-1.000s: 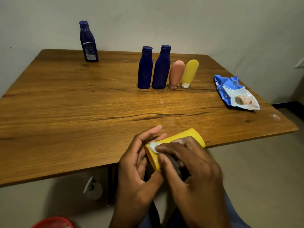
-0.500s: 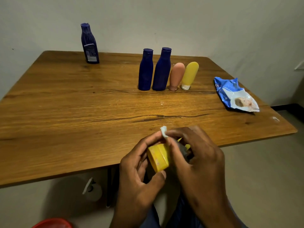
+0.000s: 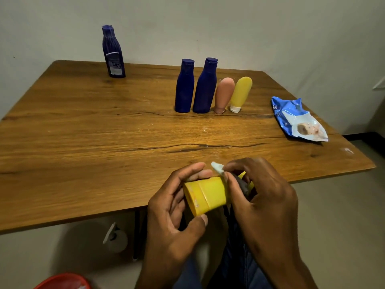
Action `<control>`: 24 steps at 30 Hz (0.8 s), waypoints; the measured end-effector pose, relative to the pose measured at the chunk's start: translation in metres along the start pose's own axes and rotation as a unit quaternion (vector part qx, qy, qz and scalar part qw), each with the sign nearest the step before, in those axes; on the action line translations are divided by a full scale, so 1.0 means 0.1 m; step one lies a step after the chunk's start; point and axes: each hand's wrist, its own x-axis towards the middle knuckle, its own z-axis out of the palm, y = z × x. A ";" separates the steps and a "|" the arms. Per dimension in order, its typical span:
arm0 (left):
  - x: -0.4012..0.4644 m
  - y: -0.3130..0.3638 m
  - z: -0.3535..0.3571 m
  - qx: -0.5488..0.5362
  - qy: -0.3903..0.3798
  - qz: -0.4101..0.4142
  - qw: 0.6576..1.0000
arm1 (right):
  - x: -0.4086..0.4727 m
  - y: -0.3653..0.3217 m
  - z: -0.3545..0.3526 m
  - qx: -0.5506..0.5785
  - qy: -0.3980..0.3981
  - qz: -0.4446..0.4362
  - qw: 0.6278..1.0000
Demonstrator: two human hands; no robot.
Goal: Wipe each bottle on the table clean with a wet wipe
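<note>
Near table edge, yellow bottle [image 3: 205, 195] tilted lower, wipe [image 3: 217, 168] unmoved

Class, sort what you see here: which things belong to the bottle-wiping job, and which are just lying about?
Belonging to the job:
yellow bottle held in the left hand
wet wipe pinched by the right hand
three blue bottles
pink tube
yellow tube
wipes packet
table

Lying about:
red bowl on the floor
</note>
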 end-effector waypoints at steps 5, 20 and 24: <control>-0.01 0.03 0.04 0.011 0.010 -0.003 1.000 | -0.18 -0.24 0.08 0.045 -0.026 -0.039 0.998; 0.02 0.05 0.00 0.064 0.005 -0.016 0.998 | 0.04 0.36 -0.08 -0.034 -0.009 0.021 0.999; 0.01 0.04 0.01 0.081 0.020 -0.028 0.996 | -0.09 0.11 0.01 0.007 -0.005 0.007 1.000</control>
